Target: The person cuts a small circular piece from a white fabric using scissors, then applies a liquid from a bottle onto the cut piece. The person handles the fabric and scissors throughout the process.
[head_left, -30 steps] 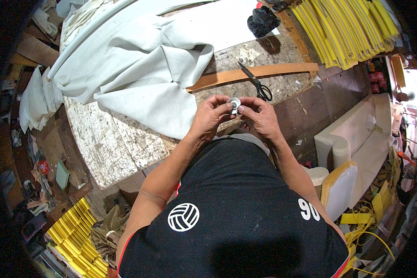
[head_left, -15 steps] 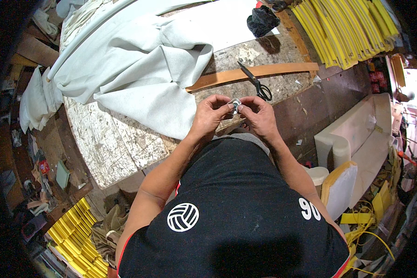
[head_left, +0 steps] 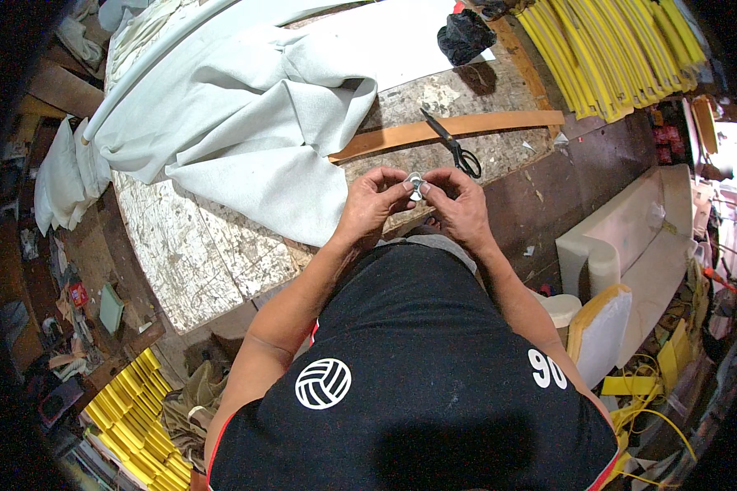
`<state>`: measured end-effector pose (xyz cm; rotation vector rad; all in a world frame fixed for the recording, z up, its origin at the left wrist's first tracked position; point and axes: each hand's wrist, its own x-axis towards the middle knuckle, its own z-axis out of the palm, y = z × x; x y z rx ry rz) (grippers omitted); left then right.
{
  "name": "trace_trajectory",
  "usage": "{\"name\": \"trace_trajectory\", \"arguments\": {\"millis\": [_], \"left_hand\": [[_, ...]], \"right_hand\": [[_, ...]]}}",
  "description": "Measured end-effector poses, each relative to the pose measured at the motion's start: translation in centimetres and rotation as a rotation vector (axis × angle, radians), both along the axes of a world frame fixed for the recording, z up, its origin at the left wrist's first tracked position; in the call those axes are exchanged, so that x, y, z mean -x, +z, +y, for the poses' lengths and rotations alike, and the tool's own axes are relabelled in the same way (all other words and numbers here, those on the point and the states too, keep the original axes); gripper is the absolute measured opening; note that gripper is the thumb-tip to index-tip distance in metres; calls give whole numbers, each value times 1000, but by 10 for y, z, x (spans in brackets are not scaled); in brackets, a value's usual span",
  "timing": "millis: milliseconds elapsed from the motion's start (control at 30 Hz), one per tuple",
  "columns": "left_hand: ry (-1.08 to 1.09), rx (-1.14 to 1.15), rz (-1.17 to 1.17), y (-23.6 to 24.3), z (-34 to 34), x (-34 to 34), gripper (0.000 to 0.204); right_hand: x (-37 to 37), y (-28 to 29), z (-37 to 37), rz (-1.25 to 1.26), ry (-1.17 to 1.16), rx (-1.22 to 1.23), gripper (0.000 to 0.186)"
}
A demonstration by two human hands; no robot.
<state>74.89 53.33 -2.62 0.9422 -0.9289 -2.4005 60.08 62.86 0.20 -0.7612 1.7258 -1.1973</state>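
Close in front of my body, my left hand [head_left: 370, 204] and my right hand [head_left: 460, 206] meet fingertip to fingertip. Both pinch one small pale, shiny piece [head_left: 415, 177] with a dark middle; the fingers cover much of it, so its kind cannot be made out. Just beyond my right hand, black-handled scissors [head_left: 464, 159] lie with their blades across a long wooden strip [head_left: 499, 122]. Light grey fabric [head_left: 262, 123] spreads in folds left of and beyond my left hand.
The fabric lies on a worn, paint-spotted table [head_left: 196, 254]. A black plastic bag [head_left: 464, 37] sits at the far side. Yellow-edged strips [head_left: 606, 57] are stacked at far right, and a cream sofa frame [head_left: 630, 245] stands to the right. More yellow pieces [head_left: 135, 421] lie at lower left.
The small piece has turned slightly between my fingertips. Both hands keep nearly the same place, and the things around them have not moved.
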Motion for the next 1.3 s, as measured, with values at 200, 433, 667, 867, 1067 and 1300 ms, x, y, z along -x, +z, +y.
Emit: {"name": "trace_trajectory", "arguments": {"millis": [200,433,667,867,1067,1300], "left_hand": [[3,-20,-6,0,0,1,22],[44,-2,3,1,1,3,21],[6,173,-68,-5,2,2,22],[-28,213,-95,-2,3,0,22],[6,157,-81,-3,4,1,23],[4,39,-44,-3,2,0,20]], "right_hand": [[3,-4,-1,32,15,-4,20],[8,-15,-1,-19,40,27,21],[4,-11,-4,26,-2,-8,22],[1,-1,-4,137,25,-58,23],[3,-9,-2,171,44,-24,22],[0,-4,-3,156,22,-56,25]]}}
